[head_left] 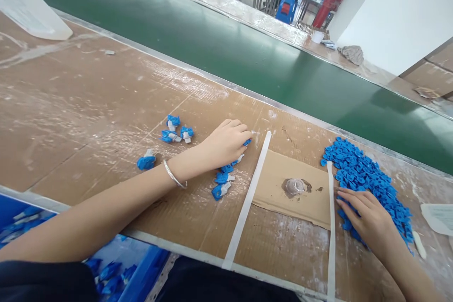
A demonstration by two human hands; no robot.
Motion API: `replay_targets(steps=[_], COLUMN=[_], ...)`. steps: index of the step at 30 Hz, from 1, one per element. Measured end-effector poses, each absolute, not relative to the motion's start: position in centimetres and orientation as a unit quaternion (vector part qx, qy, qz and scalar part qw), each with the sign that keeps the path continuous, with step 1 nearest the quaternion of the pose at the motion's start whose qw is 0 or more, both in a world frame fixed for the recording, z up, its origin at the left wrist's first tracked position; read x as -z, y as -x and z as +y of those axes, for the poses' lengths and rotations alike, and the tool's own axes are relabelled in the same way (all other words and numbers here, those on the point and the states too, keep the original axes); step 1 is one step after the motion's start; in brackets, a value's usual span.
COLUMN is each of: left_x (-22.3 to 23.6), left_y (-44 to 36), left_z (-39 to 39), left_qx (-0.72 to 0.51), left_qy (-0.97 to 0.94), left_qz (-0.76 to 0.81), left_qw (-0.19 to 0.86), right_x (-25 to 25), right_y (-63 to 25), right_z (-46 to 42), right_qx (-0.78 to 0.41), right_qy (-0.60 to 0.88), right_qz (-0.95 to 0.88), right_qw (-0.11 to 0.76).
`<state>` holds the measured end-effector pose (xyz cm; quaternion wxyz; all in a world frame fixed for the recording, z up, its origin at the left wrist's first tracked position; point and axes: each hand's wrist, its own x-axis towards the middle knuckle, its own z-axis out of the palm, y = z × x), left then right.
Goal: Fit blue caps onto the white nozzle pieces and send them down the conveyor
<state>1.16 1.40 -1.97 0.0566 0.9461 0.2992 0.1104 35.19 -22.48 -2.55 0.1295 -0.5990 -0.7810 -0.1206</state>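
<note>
My left hand [226, 144], a silver bangle on its wrist, lies curled over a small cluster of blue-and-white plastic parts [222, 184] on the cardboard-covered bench; its fingertips cover at least one blue part. More finished parts [176, 130] lie further left, and a single one [146, 161] sits apart. My right hand [366, 217] rests with fingers stretched flat on the near edge of a big heap of small blue caps [368, 184].
A cardboard patch [279, 198] with a small clear round piece [295, 186] lies between two white tape strips. A green conveyor belt [247, 56] runs behind the bench. A blue bin [141, 269] with parts sits below the bench edge at the left.
</note>
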Motion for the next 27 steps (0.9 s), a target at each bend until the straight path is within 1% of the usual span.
replay_targets(steps=[2,3,5,7,10,12,14,17,20,23,27], left_x=[1.6,1.4,1.1,1.0,1.1,1.3,1.5,1.7,2.0,2.1,2.0], left_y=[-1.4,-1.4,-1.6,-1.8,-2.1,-2.3,-2.6,-2.8,-2.9,-2.9,-2.7], left_z=[0.6,0.1,-1.1,-2.5,-4.2,-5.1,-5.9,-7.1,-8.3,-8.9,-9.2], left_qx=[-0.155,-0.184,-0.238,-0.261,-0.231,-0.204,-0.195,-0.201,-0.207,-0.223,-0.228], left_qy=[-0.942,-0.935,-0.902,-0.838,-0.71,-0.633,-0.56,-0.465,-0.401,-0.366,-0.35], left_qz=[0.285,0.278,0.272,0.275,0.271,0.251,0.225,0.18,0.142,0.121,0.107], left_qw=[0.088,0.122,0.235,0.393,0.607,0.703,0.773,0.843,0.881,0.895,0.902], right_x=[1.5,1.1,0.8,1.1,1.9,2.1,1.9,1.4,1.2,1.3,1.2], right_y=[-33.4,-32.3,-29.6,-27.4,-25.6,-25.3,-24.9,-23.8,-22.2,-20.7,-19.5], right_z=[-21.9,-21.5,-20.4,-19.2,-17.8,-17.6,-17.9,-18.9,-19.7,-20.0,-19.7], right_qx=[0.118,0.109,0.079,0.059,0.044,0.027,-0.022,-0.15,-0.245,-0.293,-0.329], right_qy=[0.62,0.629,0.619,0.573,0.533,0.54,0.563,0.587,0.581,0.567,0.521], right_qz=[-0.759,-0.748,-0.745,-0.769,-0.788,-0.776,-0.741,-0.654,-0.571,-0.539,-0.534], right_qw=[0.159,0.183,0.236,0.275,0.305,0.325,0.364,0.453,0.525,0.55,0.578])
